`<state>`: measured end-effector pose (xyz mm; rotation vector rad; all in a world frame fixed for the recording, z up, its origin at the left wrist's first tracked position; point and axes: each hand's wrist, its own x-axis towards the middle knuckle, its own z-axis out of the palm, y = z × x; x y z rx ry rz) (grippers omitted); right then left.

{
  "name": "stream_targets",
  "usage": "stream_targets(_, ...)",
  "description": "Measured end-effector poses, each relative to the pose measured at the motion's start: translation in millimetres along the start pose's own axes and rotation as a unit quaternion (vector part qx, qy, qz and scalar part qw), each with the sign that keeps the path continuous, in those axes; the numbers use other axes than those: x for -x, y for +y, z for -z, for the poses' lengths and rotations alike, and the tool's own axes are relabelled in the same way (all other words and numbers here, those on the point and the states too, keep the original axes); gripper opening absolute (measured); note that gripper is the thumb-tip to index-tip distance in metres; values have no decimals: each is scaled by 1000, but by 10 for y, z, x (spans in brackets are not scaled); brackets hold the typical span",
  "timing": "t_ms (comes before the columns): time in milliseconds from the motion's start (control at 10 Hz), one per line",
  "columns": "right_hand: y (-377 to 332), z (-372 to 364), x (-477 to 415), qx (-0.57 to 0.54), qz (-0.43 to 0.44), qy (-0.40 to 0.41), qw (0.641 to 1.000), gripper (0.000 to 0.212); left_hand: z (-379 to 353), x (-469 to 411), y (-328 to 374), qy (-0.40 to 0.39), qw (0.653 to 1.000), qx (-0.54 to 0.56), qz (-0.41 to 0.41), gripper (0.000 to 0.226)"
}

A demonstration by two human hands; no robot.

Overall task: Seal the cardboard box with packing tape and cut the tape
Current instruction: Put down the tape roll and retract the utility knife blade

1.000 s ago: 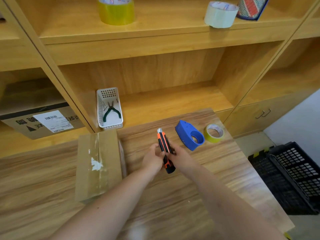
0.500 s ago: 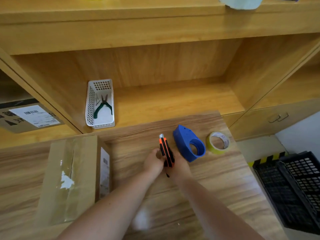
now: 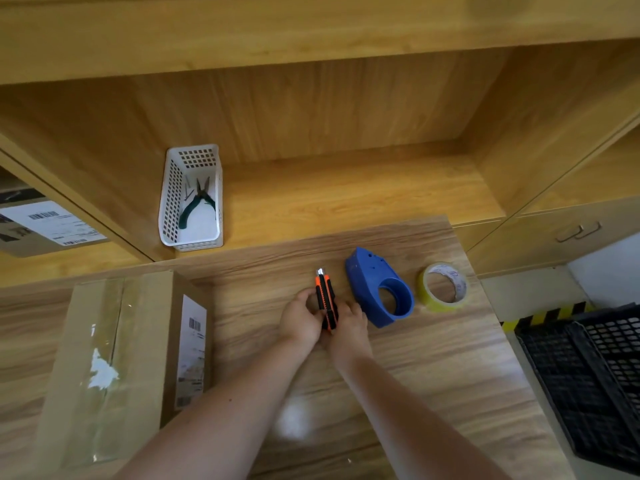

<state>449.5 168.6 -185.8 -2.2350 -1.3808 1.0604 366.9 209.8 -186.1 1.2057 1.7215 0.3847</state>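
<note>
Head view: looking down at a wood-grain table [image 3: 433, 375] set against wooden shelving.
Left hand [image 3: 299, 322]: fingers curled, thumb side pressed on the left edge of an orange-and-black utility knife [image 3: 326, 299]; grips it near the lower half.
Right hand [image 3: 348, 325]: also closed round the knife's bottom end, from the right; both hands meet at the handle, approx. mid-table.
Knife: points away from the person, metal tip at the far end; blade length out can't be told. Seems held just above the tabletop; contact w/ table can't be told.
Cardboard box [image 3: 114, 358]: lies on the table's left side, well apart from the hands; flaps shut, clear tape strip runs lengthwise over the top seam; white torn patch on top; barcode label on its right side face.
Blue tape dispenser [image 3: 379, 287]: on the table just right of the knife, near the right hand, not touching it.
Yellow tape roll [image 3: 445, 287]: flat on the table, just right of the dispenser, near the table's right edge.
White basket [image 3: 173, 199]: on the shelf behind the table, to the left; holds green-handled pliers [image 3: 197, 202].
Second box w/ shipping label [image 3: 38, 223]: in the shelf bay at far left, partly cut off.
Black crate [image 3: 588, 375]: on the floor, lower right, beside the table.
</note>
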Motion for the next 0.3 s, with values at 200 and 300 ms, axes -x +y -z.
stream_targets(200, -28, 143, 64, -46, 28, 2, 999, 55, 109, 78, -86, -24, 1000, 11, -4, 47)
stream_targets(300, -57, 270, 85, -96, 34, 5, 995, 53, 228, 128, -53, -13, 999, -9, -29, 45)
